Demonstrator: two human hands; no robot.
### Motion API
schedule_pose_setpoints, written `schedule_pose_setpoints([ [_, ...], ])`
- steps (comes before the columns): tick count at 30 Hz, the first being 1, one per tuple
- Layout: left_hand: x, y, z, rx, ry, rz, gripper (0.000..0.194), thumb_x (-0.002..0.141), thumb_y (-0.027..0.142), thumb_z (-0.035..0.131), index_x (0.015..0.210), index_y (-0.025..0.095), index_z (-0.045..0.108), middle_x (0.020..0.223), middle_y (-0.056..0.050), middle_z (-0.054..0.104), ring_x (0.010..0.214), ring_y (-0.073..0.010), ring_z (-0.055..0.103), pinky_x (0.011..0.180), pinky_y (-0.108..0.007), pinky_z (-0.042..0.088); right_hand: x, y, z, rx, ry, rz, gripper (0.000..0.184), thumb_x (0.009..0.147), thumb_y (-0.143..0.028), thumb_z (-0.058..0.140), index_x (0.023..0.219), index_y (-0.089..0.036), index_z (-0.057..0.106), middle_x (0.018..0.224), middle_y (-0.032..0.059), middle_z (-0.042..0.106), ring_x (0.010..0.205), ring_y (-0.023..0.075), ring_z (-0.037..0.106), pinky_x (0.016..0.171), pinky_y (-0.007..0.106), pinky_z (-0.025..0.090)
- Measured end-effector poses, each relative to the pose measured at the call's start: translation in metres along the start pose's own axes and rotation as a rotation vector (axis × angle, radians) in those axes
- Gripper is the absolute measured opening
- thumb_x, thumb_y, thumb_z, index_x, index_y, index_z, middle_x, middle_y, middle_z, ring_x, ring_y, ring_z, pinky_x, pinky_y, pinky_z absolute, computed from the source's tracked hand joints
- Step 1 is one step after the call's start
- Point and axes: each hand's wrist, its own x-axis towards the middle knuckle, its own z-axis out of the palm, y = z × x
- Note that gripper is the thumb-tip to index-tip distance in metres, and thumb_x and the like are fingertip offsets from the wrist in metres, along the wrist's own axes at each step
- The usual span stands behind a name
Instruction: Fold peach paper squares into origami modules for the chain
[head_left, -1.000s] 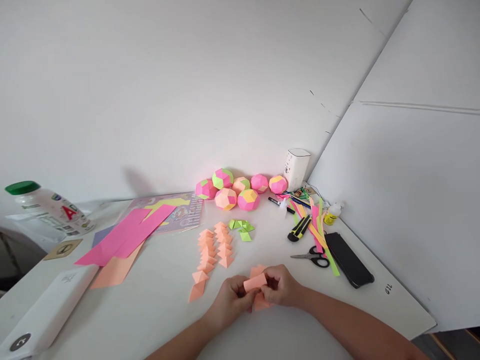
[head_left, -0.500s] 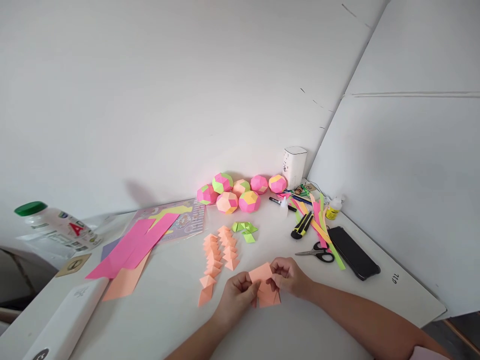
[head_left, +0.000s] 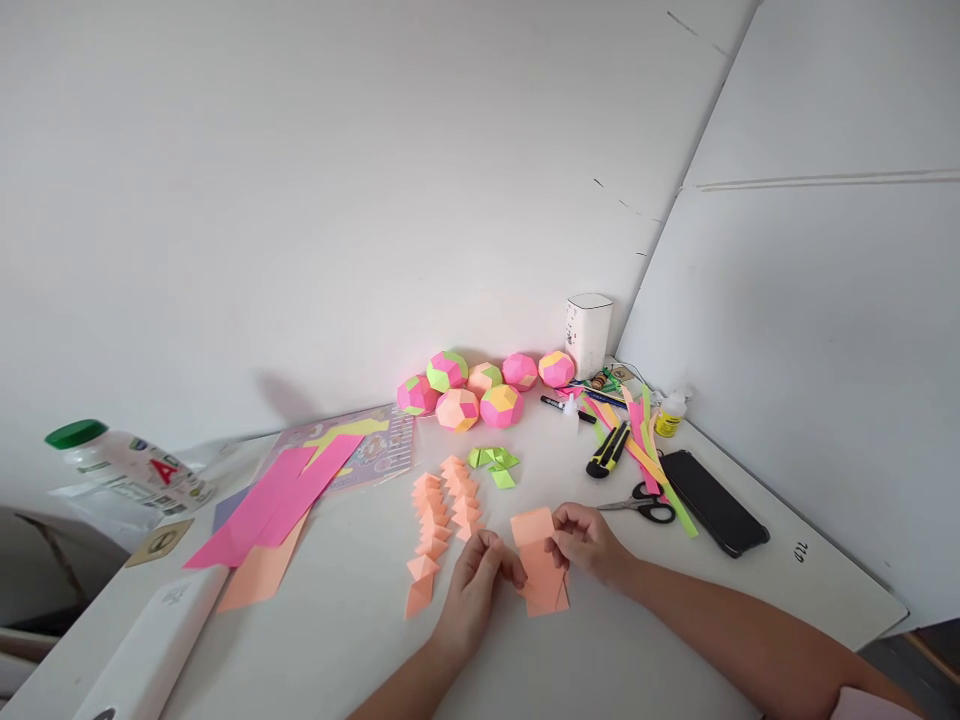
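A peach paper strip (head_left: 537, 565) with fold creases is held up just above the white table, near its front. My right hand (head_left: 589, 545) pinches the strip's right edge near the top between thumb and fingers. At the lower left edge, my left hand (head_left: 476, 585) has its fingers curled, with fingertips on the paper; its exact grip is partly hidden. Left of the strip, two rows of folded peach paper pieces (head_left: 433, 525) lie on the table. Beyond them sit a few folded green paper pieces (head_left: 495, 463).
Several multicoloured paper balls (head_left: 501, 405) rest against the wall. To the right lie scissors (head_left: 649, 505), a box cutter (head_left: 607, 452), paper strips (head_left: 645, 435), a black phone (head_left: 716, 503) and a glue bottle (head_left: 670, 415). Pink sheets (head_left: 281, 495) and a green-capped bottle (head_left: 131, 467) are leftward.
My left thumb has come off the front of the peach strip and the hand has shifted left. The strip now shows more fully, more upright, still in my right hand. The view shifted slightly.
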Motion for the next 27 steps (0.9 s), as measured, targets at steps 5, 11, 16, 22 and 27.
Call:
schedule_pose_setpoints([
  [5, 0.001, 0.004, 0.000, -0.042, -0.059, 0.029, 0.027, 0.089, 0.045, 0.042, 0.083, 0.020, 0.047, 0.070, -0.001, 0.063, 0.061, -0.0145, 0.054, 0.063, -0.028, 0.043, -0.002, 0.005, 0.001, -0.271, -0.018, -0.223, 0.007, 0.071, -0.015, 0.054, 0.065, -0.017, 0.051, 0.062, -0.0002, 0.057, 0.052, 0.0102, 0.051, 0.045, 0.020, 0.039],
  [11, 0.002, -0.003, -0.003, -0.055, -0.099, 0.047, 0.026, 0.089, 0.041, 0.044, 0.083, 0.018, 0.054, 0.067, 0.000, 0.059, 0.061, -0.0129, 0.052, 0.062, -0.026, 0.041, -0.001, 0.008, 0.002, -0.449, -0.015, -0.401, 0.009, 0.074, -0.014, 0.051, 0.066, -0.017, 0.055, 0.063, 0.0016, 0.059, 0.054, 0.0109, 0.050, 0.045, 0.020, 0.036],
  [16, 0.002, -0.004, -0.006, -0.078, -0.137, 0.059, 0.018, 0.088, 0.032, 0.048, 0.083, 0.017, 0.057, 0.072, -0.001, 0.060, 0.065, -0.0133, 0.053, 0.066, -0.026, 0.042, -0.001, 0.007, 0.002, -0.474, -0.027, -0.476, 0.009, 0.074, -0.014, 0.050, 0.067, -0.017, 0.055, 0.061, 0.0003, 0.056, 0.052, 0.0102, 0.048, 0.047, 0.020, 0.037],
  [22, 0.003, -0.008, -0.005, -0.115, -0.103, -0.039, 0.018, 0.079, 0.032, 0.061, 0.090, 0.018, 0.059, 0.073, 0.000, 0.059, 0.063, -0.0127, 0.053, 0.059, -0.024, 0.043, -0.002, 0.004, 0.003, -0.524, -0.063, -0.577, 0.010, 0.076, -0.011, 0.049, 0.070, -0.018, 0.054, 0.062, 0.0001, 0.055, 0.054, 0.0109, 0.048, 0.049, 0.020, 0.039],
  [27, 0.005, -0.008, -0.001, -0.074, -0.097, -0.013, 0.024, 0.081, 0.037, 0.060, 0.095, 0.017, 0.059, 0.085, -0.004, 0.064, 0.080, -0.0174, 0.059, 0.070, -0.027, 0.046, -0.001, 0.009, 0.002, -0.489, -0.067, -0.557, 0.016, 0.077, -0.011, 0.050, 0.090, -0.019, 0.053, 0.075, 0.0024, 0.058, 0.060, 0.0113, 0.052, 0.053, 0.021, 0.044],
])
